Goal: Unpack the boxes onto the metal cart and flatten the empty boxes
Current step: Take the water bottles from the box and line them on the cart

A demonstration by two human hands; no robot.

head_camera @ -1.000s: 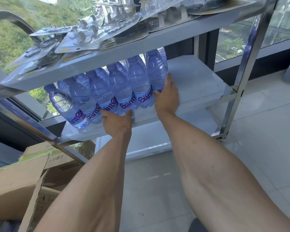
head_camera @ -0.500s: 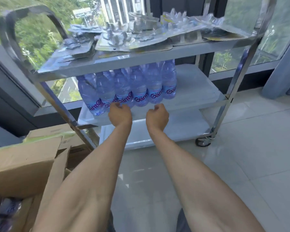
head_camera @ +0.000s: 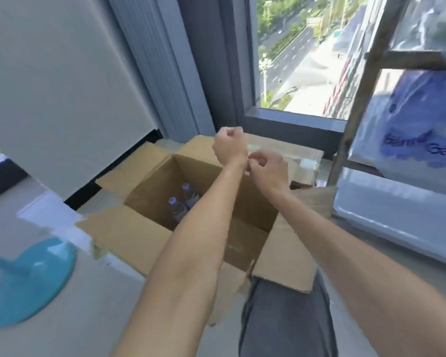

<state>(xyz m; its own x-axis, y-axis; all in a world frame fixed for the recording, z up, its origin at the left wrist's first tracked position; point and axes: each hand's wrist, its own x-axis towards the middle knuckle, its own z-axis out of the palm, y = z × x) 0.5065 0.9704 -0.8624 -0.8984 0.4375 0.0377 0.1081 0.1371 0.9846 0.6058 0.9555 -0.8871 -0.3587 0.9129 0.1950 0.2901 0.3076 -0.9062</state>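
Nearest me, my trouser leg [head_camera: 283,318] presses against the front flap of the open box [head_camera: 150,235] on the floor. Both forearms stretch out over its mouth. Deep inside, at the left of the floor of the box, two bottles [head_camera: 182,204] stand upright, caps up, long axis vertical. They lie below and to the left of both hands, so the reach is straight down. My left hand [head_camera: 229,145] is loosely fisted over the far rim, fingers curled, holding nothing. My right hand [head_camera: 264,167] sits just beside it, fingers curled too, nothing in them; it touches the left wrist. The left hand is on the bottles' side, so I judge it the nearer one for the pick. Off to the right, the cart [head_camera: 397,217] with its blurred wrapped bottles [head_camera: 417,124]. Half a second ago both hands were at the cart shelf beside those bottles; now I've swung round to the box.
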